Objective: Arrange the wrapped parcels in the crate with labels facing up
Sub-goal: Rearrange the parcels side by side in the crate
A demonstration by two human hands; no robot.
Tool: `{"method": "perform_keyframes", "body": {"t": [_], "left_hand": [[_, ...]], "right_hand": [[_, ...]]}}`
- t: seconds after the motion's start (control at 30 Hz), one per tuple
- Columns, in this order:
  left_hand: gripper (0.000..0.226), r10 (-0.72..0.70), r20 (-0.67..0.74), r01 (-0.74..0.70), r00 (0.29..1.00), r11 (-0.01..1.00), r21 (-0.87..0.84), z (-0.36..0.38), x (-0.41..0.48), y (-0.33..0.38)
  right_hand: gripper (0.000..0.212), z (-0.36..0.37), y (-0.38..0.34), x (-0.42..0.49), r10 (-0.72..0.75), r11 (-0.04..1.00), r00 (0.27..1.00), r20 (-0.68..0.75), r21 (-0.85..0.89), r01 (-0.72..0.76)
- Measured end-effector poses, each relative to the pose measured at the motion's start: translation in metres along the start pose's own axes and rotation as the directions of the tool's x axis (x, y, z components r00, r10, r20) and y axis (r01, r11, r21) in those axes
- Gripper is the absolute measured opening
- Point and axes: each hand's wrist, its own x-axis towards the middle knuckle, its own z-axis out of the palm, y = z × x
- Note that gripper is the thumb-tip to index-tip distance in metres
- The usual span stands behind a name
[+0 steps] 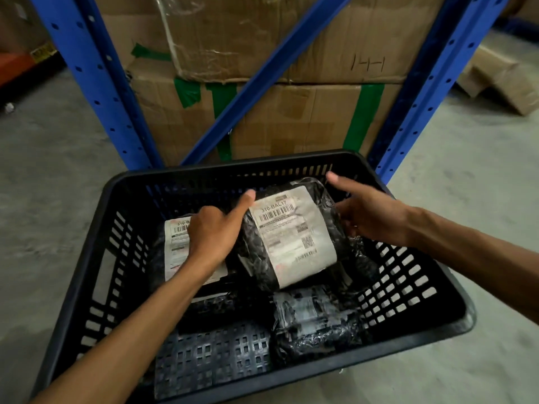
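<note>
A black slotted plastic crate (87, 258) stands on the floor in front of me. Inside, a black-wrapped parcel with a white barcode label (291, 237) faces up at the middle back. My left hand (215, 231) grips its left side, thumb along the top edge. My right hand (367, 217) holds its right side, index finger stretched out. A second labelled parcel (176, 246) lies at the left, label up, partly under my left wrist. A third wrapped parcel (312, 322) lies at the front right with no readable label showing.
Blue steel racking uprights (96, 83) and a diagonal brace stand just behind the crate, with stacked cardboard boxes (291, 118) taped in green. Loose cartons (501, 80) lie on the concrete floor at the far right.
</note>
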Motion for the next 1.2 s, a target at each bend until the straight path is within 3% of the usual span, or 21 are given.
{"method": "perform_keyframes", "body": {"t": [0.07,0.13,0.2,0.3,0.4,0.5,0.57,0.6,0.7,0.73,0.83,1.03,1.13,1.2], "left_hand": [[0.094,-0.048,-0.047,0.048,0.998,0.999,-0.008,0.0,0.008,0.006],[0.089,-0.071,-0.044,0.072,0.996,0.997,0.003,-0.001,0.015,0.016],[0.081,-0.131,0.02,0.131,0.991,0.991,-0.003,0.002,0.023,0.025],[0.071,-0.23,0.228,0.249,0.946,0.967,-0.056,0.011,0.021,0.033],[0.041,-0.168,0.347,0.15,0.923,0.986,0.078,0.033,0.0,0.03],[0.013,-0.148,0.351,0.124,0.925,0.988,0.09,0.059,-0.015,0.018],[0.022,-0.195,0.322,0.169,0.927,0.98,0.106,0.071,-0.015,0.006],[0.027,-0.227,0.314,0.198,0.922,0.973,0.12,0.077,-0.014,-0.001],[0.036,-0.275,0.333,0.218,0.902,0.955,0.199,0.088,-0.013,-0.024],[0.046,-0.286,0.348,0.224,0.893,0.952,0.208,0.091,-0.012,-0.031],[0.081,-0.291,0.376,0.228,0.88,0.952,0.205,0.1,-0.015,-0.042],[0.093,-0.297,0.355,0.21,0.887,0.942,0.263,0.116,-0.016,-0.047],[0.098,-0.359,0.397,0.216,0.845,0.907,0.36,0.111,-0.02,-0.034],[0.1,-0.346,0.473,0.152,0.81,0.904,0.4,0.105,-0.026,-0.024]], "right_hand": [[0.063,0.009,0.008,0.002,-0.053,0.994,0.998,-0.026,-0.1,0.05],[0.042,0.018,0.016,0.008,-0.064,0.997,0.997,-0.047,0.048,0.066],[0.034,0.028,0.025,0.017,-0.02,0.981,0.993,-0.118,0.189,0.042],[0.027,0.045,0.037,0.032,0.1,0.949,0.967,-0.234,0.315,-0.022],[0.024,0.053,0.045,0.044,0.151,0.946,0.935,-0.322,0.323,-0.041],[0.022,0.047,0.049,0.05,0.105,0.974,0.925,-0.365,0.223,-0.022],[0.015,0.049,0.054,0.055,0.081,0.996,0.926,-0.369,0.072,-0.058],[0.022,0.054,0.057,0.058,0.071,0.994,0.924,-0.375,-0.047,-0.095],[0.08,0.064,0.07,0.072,-0.088,0.899,0.909,-0.408,-0.425,-0.104],[0.087,0.064,0.074,0.076,-0.141,0.861,0.915,-0.379,-0.502,-0.076],[0.08,0.06,0.078,0.085,-0.075,0.779,0.942,-0.328,-0.609,-0.15],[0.083,0.062,0.077,0.099,-0.047,0.567,0.95,-0.308,-0.791,-0.228],[0.078,0.07,0.059,0.089,0.028,0.349,0.969,-0.247,-0.906,-0.241],[0.067,0.076,0.044,0.071,-0.007,0.229,0.982,-0.19,-0.956,-0.183]]}}
